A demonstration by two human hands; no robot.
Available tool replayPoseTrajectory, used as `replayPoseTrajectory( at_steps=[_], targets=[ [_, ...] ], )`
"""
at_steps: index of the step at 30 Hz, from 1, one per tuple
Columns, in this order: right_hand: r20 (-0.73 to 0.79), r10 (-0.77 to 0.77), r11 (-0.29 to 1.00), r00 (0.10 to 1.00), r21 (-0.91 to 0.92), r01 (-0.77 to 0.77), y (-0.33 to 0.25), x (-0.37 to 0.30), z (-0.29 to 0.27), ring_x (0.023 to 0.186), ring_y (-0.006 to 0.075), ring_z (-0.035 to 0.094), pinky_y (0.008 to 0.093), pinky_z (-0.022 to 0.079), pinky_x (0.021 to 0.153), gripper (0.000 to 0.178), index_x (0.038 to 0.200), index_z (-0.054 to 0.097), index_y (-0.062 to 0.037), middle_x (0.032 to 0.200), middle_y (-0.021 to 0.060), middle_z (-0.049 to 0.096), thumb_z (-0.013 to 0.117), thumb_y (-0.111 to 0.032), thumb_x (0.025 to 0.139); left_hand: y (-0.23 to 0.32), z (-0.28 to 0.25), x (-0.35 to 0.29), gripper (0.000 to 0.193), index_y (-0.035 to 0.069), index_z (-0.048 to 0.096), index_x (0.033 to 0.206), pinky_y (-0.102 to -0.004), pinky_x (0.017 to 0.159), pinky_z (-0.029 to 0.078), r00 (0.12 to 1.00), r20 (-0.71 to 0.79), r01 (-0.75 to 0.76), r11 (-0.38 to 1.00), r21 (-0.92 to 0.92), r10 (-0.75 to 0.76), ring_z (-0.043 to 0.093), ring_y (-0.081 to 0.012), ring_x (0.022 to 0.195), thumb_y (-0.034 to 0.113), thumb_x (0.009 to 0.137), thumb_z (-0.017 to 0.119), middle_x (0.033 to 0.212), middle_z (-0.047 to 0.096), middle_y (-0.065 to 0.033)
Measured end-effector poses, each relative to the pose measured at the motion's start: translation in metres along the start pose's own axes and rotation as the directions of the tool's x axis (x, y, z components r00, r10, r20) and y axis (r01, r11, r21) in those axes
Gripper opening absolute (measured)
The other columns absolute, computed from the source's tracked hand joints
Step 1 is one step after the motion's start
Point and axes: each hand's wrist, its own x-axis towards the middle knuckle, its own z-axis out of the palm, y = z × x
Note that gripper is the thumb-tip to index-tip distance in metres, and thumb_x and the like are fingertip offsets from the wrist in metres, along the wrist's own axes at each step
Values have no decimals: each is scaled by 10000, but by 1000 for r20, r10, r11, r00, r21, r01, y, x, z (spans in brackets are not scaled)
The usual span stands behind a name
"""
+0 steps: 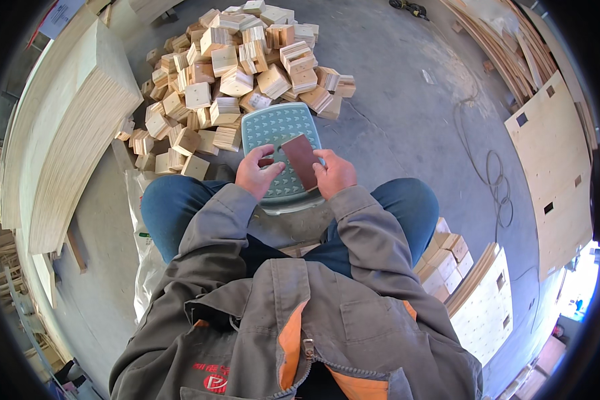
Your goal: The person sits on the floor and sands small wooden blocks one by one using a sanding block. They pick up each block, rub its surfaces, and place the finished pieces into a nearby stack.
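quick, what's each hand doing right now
Left hand: open, fingers half curled, seemingly holding nothing.
Right hand: closed on the edge of a flat reddish-brown piece.

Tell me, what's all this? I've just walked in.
A seated person has a flat reddish-brown piece in the right hand, held at a slant over a blue-green plastic stool. The left hand is close by on the other side of the piece, thumb and fingers apart, with nothing visible gripped between them. Just beyond the stool lies a big, loose heap of wooden blocks, and more blocks sit at the person's right.
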Motion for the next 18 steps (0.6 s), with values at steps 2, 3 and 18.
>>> replayPoseTrajectory(
  at_steps=[2, 3, 18],
  targets=[
    [10, -4, 1000, 1000, -4, 4, 0, 0, -1, 1002, 414, 714, 493, 565, 873, 355, 1280, 679, -113, 1072, 201, 752, 725, -154, 930, 6, -1, -1, 562, -36, 586, 1410, -365, 970, 591, 1000, 5, 8, 1000, 1, -8, 666, -240, 1186, 83, 911, 814, 1339, 666, -156],
    [22, 5, 1000, 1000, 1, -5, 0, 0, -1, 1013, 411, 710, 485, 566, 880, 369, 1293, 677, -114, 1088, 198, 749, 722, -144, 927, 8, -1, -2, 563, -38, 586, 1409, -365, 973, 589, 1000, 6, 10, 1000, 2, -10, 666, -241, 1187, 84, 910, 814, 1339, 666, -157],
    [136, 9, 983, 991, -180, 16, 3, -4, 3, 1375, 377, 518, 474, 420, 1166, 843, 1553, 480, -114, 1496, 172, 543, 836, -267, 805, 4, 1, -3, 575, -39, 583, 1414, -379, 990, 572, 1000, 8, 9, 1000, 0, -9, 669, -258, 1200, 100, 903, 807, 1347, 664, -162]
  ],
)
